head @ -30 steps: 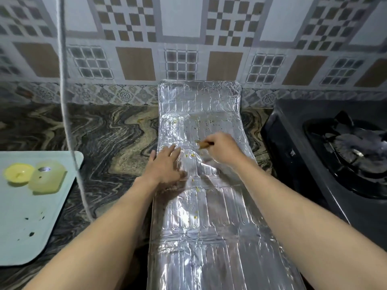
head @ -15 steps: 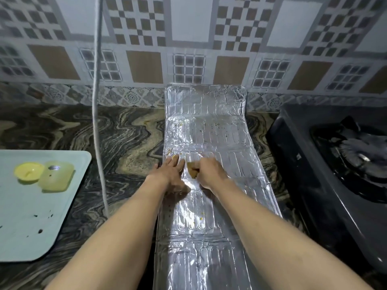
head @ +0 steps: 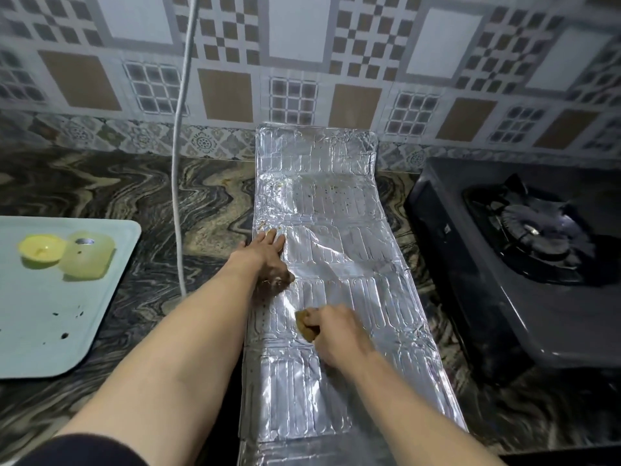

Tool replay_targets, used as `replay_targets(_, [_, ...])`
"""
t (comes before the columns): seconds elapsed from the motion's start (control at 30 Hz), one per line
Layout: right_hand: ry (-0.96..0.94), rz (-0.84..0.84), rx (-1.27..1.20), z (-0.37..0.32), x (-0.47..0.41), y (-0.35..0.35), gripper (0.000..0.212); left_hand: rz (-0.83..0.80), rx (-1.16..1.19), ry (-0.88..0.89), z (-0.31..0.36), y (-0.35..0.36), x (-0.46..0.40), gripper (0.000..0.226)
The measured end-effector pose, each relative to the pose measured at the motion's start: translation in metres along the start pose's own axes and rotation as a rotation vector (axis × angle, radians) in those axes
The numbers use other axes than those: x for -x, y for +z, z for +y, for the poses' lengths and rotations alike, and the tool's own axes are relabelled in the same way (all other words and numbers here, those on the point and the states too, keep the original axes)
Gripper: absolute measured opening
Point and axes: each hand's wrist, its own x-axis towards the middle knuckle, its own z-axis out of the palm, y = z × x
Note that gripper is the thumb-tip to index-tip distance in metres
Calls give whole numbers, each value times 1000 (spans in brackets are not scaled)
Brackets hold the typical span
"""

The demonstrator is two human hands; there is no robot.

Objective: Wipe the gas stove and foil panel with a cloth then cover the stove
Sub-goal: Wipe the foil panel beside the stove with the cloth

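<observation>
Foil panel (head: pixel 336 297) lies flat on the counter (head: pixel 151 213) left of the stove (head: pixel 504 297); right hand (head: pixel 336 334) bunches a brown cloth (head: pixel 304 326) mid-panel. Further up, left hand (head: pixel 268 255) presses flat, fingers spread, at its left edge. Scrub too hard and the foil probably tears or creases, and those far specks stay.

Dim; glare on foil panel (head: pixel 339 250); edges warped.
</observation>
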Motion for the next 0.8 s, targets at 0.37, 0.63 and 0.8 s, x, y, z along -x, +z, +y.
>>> replay_targets(0.37, [-71, -41, 2, -4, 47, 4, 33, -14, 7, 1, 1, -3, 3, 107])
replay_targets(0.63, [54, -292, -198, -9, -42, -76, 23, 25, 47, 21, 0, 2, -9, 111])
replay_targets(0.8, [-7, 69, -239, -18, -159, -93, 30, 182, 132, 73, -25, -2, -4, 98])
